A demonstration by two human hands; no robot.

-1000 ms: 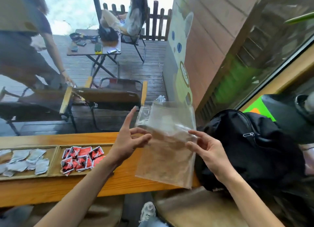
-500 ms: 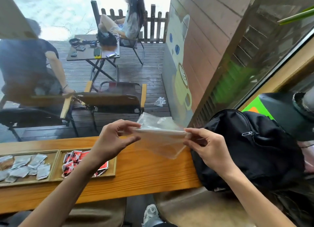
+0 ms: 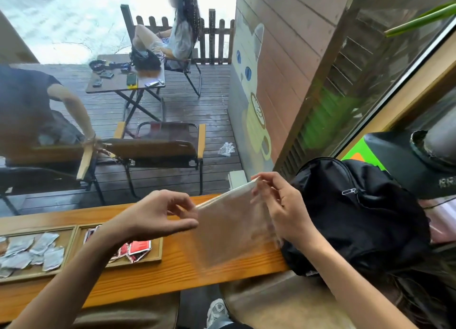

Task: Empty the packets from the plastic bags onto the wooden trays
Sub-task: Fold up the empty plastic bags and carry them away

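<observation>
Two shallow wooden trays are seen side by side at the left of the long orange-brown wooden counter (image 3: 172, 267), their raised rims touching. The left tray (image 3: 70, 242) is filled with flat, crinkled silver-grey packets (image 3: 29, 252) lying loosely over one another. The right tray (image 3: 158, 251) is partly hidden by the left forearm; glossy red packets (image 3: 139, 247) with white and dark print are seen in it, one poking over the near rim.

Just right of the trays, the left hand (image 3: 158, 216) is held above the counter, palm turned to the right, fingers curled and thumb stretched along the bottom. Its fingertips (image 3: 190, 209) are seen at the left corner of the plastic bag (image 3: 232, 227); whether that corner is actually pinched cannot be told because of blur.

The bag is a clear, thin, limp rectangle, held up over the right end of the counter with its stiffer top edge slanting upward to the right and the wood grain showing through it. No packets can be made out inside.

The upper right corner of the bag is pinched by the right hand (image 3: 283, 210), thumb and forefinger closed on the film, the other fingers loosely bent behind it. Just beyond, a black crumpled fabric backpack (image 3: 357, 217) with a metal zip pull is rested against the counter's right end.
</observation>
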